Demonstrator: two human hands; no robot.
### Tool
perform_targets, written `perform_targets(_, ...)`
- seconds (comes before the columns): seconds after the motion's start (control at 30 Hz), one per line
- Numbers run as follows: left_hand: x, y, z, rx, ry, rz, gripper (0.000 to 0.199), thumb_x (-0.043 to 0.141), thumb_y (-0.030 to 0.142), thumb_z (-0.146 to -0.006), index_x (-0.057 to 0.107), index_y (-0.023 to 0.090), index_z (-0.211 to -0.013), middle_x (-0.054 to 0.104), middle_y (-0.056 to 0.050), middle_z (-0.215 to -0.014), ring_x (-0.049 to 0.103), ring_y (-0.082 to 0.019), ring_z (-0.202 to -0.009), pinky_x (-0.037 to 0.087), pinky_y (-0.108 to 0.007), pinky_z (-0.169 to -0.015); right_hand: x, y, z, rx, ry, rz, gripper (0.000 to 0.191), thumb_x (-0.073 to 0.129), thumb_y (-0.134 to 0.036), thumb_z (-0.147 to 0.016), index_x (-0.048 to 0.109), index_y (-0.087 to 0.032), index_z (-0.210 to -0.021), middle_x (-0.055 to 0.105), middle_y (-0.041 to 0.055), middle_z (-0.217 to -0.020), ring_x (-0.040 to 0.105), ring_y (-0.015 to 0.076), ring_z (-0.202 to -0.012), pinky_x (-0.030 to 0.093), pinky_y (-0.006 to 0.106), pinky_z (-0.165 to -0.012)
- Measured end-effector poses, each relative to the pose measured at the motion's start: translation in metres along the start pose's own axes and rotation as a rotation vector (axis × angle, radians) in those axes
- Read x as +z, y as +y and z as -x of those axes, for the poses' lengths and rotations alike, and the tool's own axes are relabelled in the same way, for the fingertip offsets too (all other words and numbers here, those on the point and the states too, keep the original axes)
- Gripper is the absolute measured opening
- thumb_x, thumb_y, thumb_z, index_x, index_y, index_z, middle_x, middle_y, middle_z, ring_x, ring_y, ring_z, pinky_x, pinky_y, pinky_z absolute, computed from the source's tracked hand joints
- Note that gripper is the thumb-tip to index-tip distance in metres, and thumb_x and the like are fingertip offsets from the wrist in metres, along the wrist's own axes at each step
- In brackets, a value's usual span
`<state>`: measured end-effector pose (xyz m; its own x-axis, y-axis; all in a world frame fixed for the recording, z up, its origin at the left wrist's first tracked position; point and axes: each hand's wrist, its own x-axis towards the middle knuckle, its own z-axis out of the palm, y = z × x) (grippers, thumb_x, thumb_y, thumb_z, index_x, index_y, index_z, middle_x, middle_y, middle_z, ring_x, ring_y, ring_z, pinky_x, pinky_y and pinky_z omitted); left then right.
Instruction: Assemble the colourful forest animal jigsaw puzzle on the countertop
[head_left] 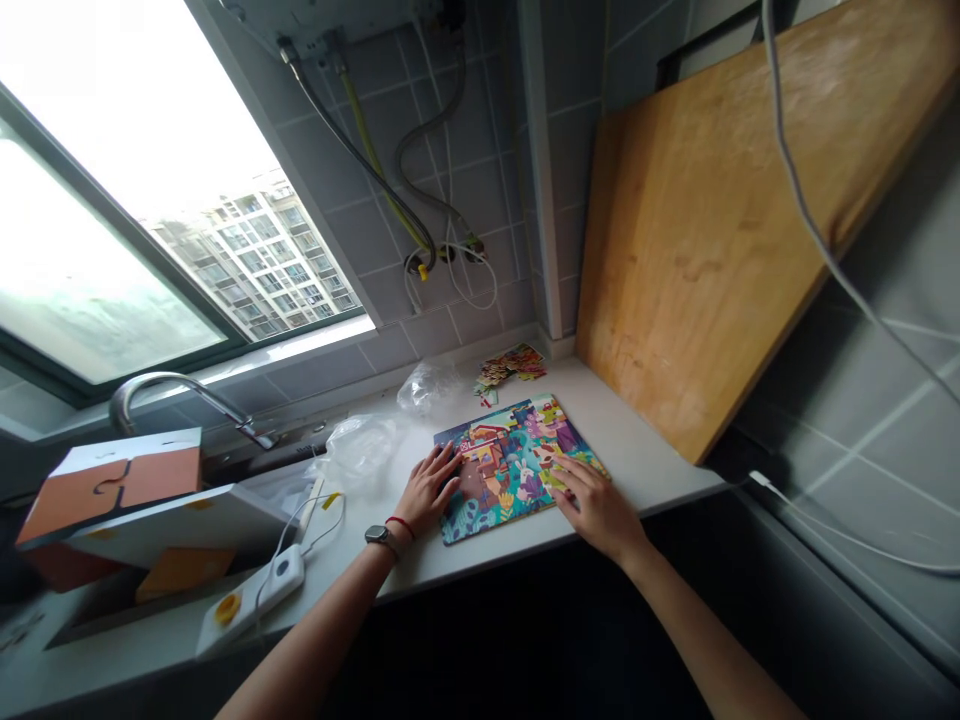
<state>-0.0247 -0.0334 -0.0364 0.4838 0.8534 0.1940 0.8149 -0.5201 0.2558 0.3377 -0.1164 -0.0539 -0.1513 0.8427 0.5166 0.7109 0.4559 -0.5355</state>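
A colourful jigsaw puzzle [517,468] with a cartoon scene of houses and rabbits lies flat on the white countertop [645,450]. My left hand [429,488] rests on its left side, fingers spread, with a watch and a red band on the wrist. My right hand [596,510] presses on the puzzle's right edge, fingertips on the picture, and holds nothing I can see. Beyond the puzzle, a small heap of loose puzzle pieces [510,368] lies against the wall.
Crumpled clear plastic bags [364,450] lie left of the puzzle, near a metal faucet [187,400]. Further left are an orange-and-white puzzle box [112,490] and a white plug-in device [251,600]. A large wooden board [750,220] leans on the tiled wall at right.
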Motion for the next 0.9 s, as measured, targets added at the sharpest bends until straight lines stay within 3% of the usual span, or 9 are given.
perform_targets(0.1,-0.001,0.002,0.001,-0.048,0.021,-0.027,0.048,0.038,0.044,-0.110,0.059,0.030,-0.151,0.047,-0.006,-0.164,0.039,-0.034,-0.155,0.040,-0.060,-0.121,0.002,0.001,0.001,-0.004,0.013,-0.012,0.031,0.058,-0.026,-0.099,0.078,-0.020,-0.123,0.071,0.0145,-0.137,0.066,0.0333,-0.130,0.055,0.056,-0.110)
perform_targets(0.33,0.002,0.009,0.010,-0.128,0.107,-0.063,0.044,0.043,0.040,-0.107,0.071,0.026,-0.138,0.064,-0.006,-0.149,0.057,-0.031,-0.142,0.049,-0.055,-0.119,0.004,0.002,0.001,-0.004,0.040,-0.020,0.029,0.060,-0.027,-0.098,0.079,-0.019,-0.118,0.073,0.0161,-0.134,0.067,0.0343,-0.127,0.056,0.055,-0.108)
perform_targets(0.9,0.008,0.006,0.023,-0.236,0.191,-0.054,0.042,0.043,0.034,-0.105,0.070,0.030,-0.138,0.071,-0.002,-0.139,0.059,-0.028,-0.140,0.052,-0.048,-0.117,0.002,0.002,0.000,-0.021,0.045,-0.031,0.029,0.059,-0.028,-0.098,0.080,-0.021,-0.118,0.073,0.0150,-0.134,0.068,0.0345,-0.126,0.057,0.057,-0.107)
